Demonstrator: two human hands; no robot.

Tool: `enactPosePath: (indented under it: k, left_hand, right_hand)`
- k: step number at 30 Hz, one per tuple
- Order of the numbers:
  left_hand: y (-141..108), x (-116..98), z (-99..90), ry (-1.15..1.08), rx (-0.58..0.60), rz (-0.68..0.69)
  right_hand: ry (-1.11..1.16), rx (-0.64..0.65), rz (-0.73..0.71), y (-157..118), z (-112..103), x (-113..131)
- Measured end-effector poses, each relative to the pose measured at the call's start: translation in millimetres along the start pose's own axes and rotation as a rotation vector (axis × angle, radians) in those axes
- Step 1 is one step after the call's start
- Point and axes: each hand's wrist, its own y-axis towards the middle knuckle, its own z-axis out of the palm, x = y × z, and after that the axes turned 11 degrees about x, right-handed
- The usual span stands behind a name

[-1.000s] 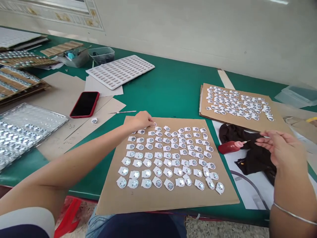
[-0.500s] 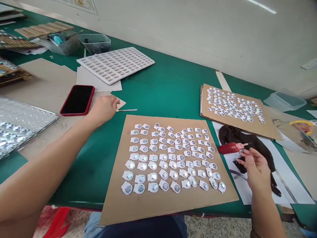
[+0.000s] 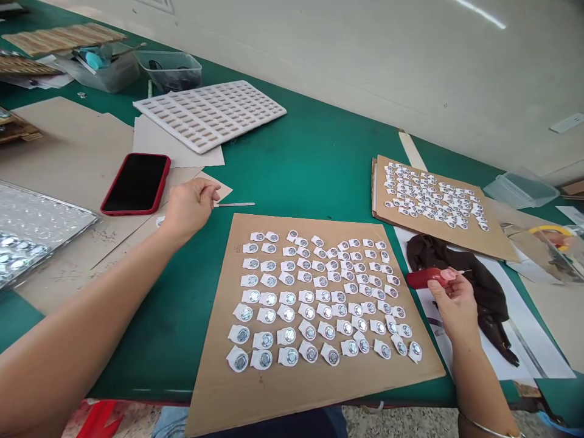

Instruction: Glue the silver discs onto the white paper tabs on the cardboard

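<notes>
My left hand (image 3: 191, 205) is pinched at the end of a thin pale stick (image 3: 236, 204), just right of a red-cased phone (image 3: 137, 184). On the right, my right hand (image 3: 456, 304) has its fingers on the pink neck of a small red bottle (image 3: 424, 278) with a fine metal tip. The bottle lies over a dark brown cloth (image 3: 479, 286). Between my hands, a brown cardboard sheet (image 3: 274, 395) bears rows of small white paper tabs with round silvery pieces (image 3: 287, 356).
A second cardboard sheet (image 3: 497, 243) with similar pieces lies at the right. Behind are a white slotted tray (image 3: 214, 112) and clear plastic tubs (image 3: 176, 76). A bubbly silvery sheet (image 3: 45, 213) is at the left; a clear box (image 3: 522, 187) stands far right.
My right hand has moved left and up onto the red bottle's neck. My left hand stays by the stick. The whole view has shifted slightly.
</notes>
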Motion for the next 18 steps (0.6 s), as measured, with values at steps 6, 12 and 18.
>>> enactPosePath:
  k: [6,12,18]
  left_hand:
    - [1,4,3.2,-0.194,-0.006,-0.069]
    - [-4,-5,4.6,-0.506,0.016,-0.095]
    - [-2,-9,3.9,-1.010,0.289,-0.129]
  right_hand:
    - [0.019,0.020,0.094,0,7,6]
    - [-0.004,0.020,0.067,-4,10,2]
    - [0.014,-0.011,0.104,-8,10,14]
